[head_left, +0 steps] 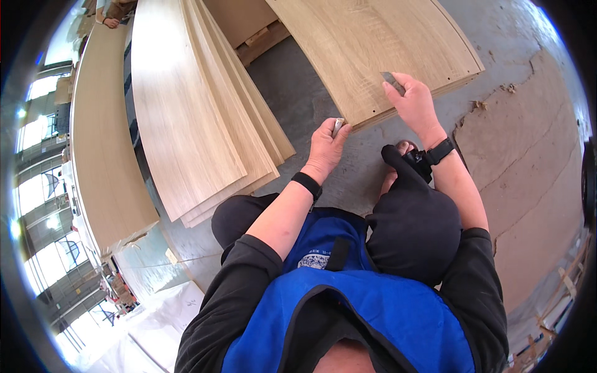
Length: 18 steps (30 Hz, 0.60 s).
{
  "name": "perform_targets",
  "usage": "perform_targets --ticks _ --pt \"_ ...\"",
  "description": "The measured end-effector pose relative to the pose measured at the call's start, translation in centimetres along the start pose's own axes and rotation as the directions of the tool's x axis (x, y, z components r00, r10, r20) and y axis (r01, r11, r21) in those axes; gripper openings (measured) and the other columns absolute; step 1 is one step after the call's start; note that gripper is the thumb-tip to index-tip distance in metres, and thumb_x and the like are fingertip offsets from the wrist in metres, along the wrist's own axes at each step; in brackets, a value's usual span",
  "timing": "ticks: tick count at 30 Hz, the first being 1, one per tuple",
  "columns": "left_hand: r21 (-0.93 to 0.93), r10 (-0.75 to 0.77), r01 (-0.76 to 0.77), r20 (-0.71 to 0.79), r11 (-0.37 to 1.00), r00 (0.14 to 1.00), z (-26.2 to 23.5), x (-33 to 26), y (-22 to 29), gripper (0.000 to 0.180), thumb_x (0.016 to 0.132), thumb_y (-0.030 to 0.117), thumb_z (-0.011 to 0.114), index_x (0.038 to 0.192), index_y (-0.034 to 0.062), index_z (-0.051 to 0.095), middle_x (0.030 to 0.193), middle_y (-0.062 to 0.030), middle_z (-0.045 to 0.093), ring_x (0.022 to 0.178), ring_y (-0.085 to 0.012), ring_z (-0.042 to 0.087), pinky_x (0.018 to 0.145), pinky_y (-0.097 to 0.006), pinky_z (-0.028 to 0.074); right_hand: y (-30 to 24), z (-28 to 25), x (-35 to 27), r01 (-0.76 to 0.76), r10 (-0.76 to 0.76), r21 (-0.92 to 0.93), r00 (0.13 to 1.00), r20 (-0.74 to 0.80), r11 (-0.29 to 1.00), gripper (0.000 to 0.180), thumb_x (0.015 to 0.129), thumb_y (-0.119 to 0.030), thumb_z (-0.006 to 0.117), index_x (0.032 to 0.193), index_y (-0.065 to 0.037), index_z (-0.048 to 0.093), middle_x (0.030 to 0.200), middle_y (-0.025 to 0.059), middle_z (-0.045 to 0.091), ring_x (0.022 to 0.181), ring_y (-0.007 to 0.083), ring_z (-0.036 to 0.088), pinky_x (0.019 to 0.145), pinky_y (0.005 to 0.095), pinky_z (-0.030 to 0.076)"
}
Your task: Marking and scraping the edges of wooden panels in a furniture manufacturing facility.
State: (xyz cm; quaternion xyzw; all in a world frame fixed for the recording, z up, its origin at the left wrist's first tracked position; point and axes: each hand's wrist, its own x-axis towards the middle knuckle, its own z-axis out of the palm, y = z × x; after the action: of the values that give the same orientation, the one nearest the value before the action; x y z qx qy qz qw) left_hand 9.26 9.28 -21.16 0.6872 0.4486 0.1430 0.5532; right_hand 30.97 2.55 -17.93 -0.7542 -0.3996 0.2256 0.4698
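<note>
My left hand (pixel 326 150) is closed around a small whitish piece (pixel 337 127) with a brownish end, right beside the near left corner of a wood-grain panel (pixel 373 50). Above that same panel, my right hand (pixel 413 107) grips a flat grey piece (pixel 392 82) between thumb and fingers, its tip pointing up and left. The kind of either piece is too small to tell. Light wood grain covers the panel's top, and small dark holes run along its near edge. It lies on top of a stack of similar panels.
To the left, a fanned stack of pale boards (pixel 193 124) reaches toward me. Beyond it lies a long board stack (pixel 102 143), with another person's hand (pixel 111 23) at its far end. Brown cardboard sheeting (pixel 516 161) covers the floor at right. White wrapping (pixel 161 323) lies lower left.
</note>
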Motion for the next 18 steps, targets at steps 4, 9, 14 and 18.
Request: perform_targets --ticks 4,9,14,18 --pt "-0.101 -0.039 0.041 0.018 0.994 0.999 0.5 0.1 -1.0 0.026 0.094 0.033 0.06 0.086 0.0084 0.056 0.072 0.0062 0.047 0.066 -0.0046 0.04 0.059 -0.022 0.037 -0.2 0.1 0.0 0.0 0.0 -0.011 1.0 -0.002 1.0 0.029 0.085 -0.023 0.064 0.104 -0.001 0.066 0.085 0.0167 0.067 0.077 0.0267 0.065 0.071 0.0327 0.049" --pt "-0.313 -0.095 0.111 0.065 0.943 0.993 1.2 -0.2 -0.9 0.023 0.097 0.031 0.056 0.085 0.011 0.052 0.07 0.0056 0.046 0.061 -0.0052 0.04 0.054 -0.022 0.036 -0.2 0.2 -0.2 0.004 -0.004 -0.001 1.0 -0.009 1.0 0.03 0.085 -0.024 0.064 0.104 -0.001 0.066 0.085 0.016 0.067 0.077 0.026 0.065 0.071 0.0325 0.049" --pt "-0.399 -0.12 0.148 0.094 0.905 0.988 1.4 0.0 -0.6 0.024 0.098 0.032 0.052 0.087 0.0107 0.051 0.069 0.0037 0.047 0.058 -0.0062 0.04 0.051 -0.022 0.035 0.1 0.2 0.0 0.015 -0.015 0.007 1.0 -0.01 1.0 0.031 0.086 -0.025 0.063 0.105 -0.001 0.065 0.086 0.017 0.067 0.079 0.0265 0.065 0.073 0.0325 0.049" --pt "-0.583 -0.245 0.276 0.134 0.764 0.96 1.1 0.5 -0.3 0.027 0.099 0.034 0.049 0.088 0.0101 0.052 0.067 0.0031 0.046 0.057 -0.0063 0.04 0.049 -0.022 0.034 0.6 -0.1 0.3 -0.018 0.018 -0.033 1.0 0.004 0.999 0.031 0.086 -0.025 0.063 0.106 -0.001 0.065 0.087 0.0166 0.068 0.08 0.0271 0.065 0.073 0.0326 0.049"
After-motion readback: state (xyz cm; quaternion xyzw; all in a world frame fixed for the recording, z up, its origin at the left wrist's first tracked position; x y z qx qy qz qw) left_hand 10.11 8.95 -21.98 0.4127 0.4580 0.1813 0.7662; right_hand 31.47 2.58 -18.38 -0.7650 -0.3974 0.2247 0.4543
